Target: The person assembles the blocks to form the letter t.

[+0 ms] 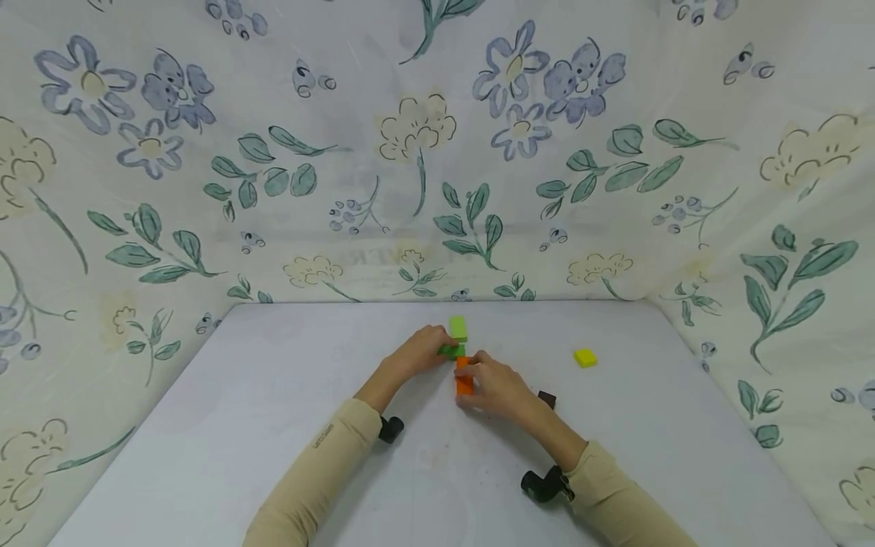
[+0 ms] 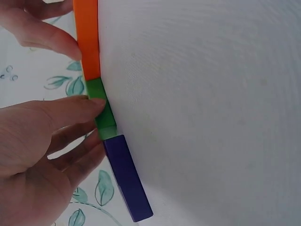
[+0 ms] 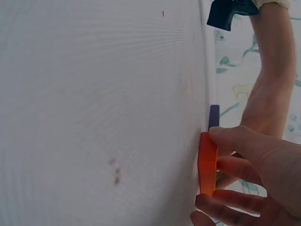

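My left hand (image 1: 424, 351) pinches a green block (image 2: 106, 114) between thumb and fingers. My right hand (image 1: 504, 389) holds an orange block (image 1: 465, 384) lengthwise, thumb on one side and fingertips at its edges. In the left wrist view the orange block's end meets the green block, and a long purple block (image 2: 128, 179) sits at the green one's other end, forming a row on the table. Just beyond my left fingers lies a lime-green block (image 1: 457, 327). The right wrist view shows the purple block (image 3: 214, 117) behind the orange one.
A yellow block (image 1: 585, 358) lies off to the right on the white table (image 1: 273, 425). Close by my right wrist is a dark brown block (image 1: 548, 399), partly covered by the forearm. Floral cloth (image 1: 383, 190) hangs around the table's back and sides.
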Motion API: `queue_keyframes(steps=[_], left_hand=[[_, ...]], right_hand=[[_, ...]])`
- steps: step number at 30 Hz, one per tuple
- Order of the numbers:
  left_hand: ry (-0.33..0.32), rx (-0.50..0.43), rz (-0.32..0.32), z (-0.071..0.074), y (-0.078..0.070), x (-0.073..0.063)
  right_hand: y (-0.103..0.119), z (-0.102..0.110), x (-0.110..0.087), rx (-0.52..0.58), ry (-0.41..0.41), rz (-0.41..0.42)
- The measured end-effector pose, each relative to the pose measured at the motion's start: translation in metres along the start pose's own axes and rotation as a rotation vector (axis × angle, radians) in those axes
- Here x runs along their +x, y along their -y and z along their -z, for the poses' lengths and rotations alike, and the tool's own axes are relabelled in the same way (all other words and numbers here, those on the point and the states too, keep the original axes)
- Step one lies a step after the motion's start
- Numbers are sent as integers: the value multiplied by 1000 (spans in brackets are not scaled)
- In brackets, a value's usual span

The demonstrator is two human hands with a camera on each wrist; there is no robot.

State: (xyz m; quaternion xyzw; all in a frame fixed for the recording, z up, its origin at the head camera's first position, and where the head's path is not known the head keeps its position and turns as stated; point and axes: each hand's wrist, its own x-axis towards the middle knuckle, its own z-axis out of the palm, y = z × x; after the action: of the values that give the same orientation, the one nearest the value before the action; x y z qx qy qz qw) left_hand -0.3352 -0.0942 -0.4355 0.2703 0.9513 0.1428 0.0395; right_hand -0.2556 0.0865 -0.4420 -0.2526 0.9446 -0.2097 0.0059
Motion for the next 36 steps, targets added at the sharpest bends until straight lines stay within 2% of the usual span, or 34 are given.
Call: queue_keyframes(steps=[6, 12, 15, 27, 36], left_hand=[[11, 8, -59, 4, -4, -10], [73, -28, -136, 10, -11, -20], [92, -23, -135, 10, -13, -23], [68, -8, -158, 7, -14, -27], [144, -28, -124, 8, -17, -30]], right_hand=[[1, 0, -1, 11, 1, 7], [0, 0, 0, 11, -9, 17], [-1, 0, 0, 8, -11, 20], [-2, -2, 0, 26, -9, 3], [-4, 1, -1, 50, 19, 2]])
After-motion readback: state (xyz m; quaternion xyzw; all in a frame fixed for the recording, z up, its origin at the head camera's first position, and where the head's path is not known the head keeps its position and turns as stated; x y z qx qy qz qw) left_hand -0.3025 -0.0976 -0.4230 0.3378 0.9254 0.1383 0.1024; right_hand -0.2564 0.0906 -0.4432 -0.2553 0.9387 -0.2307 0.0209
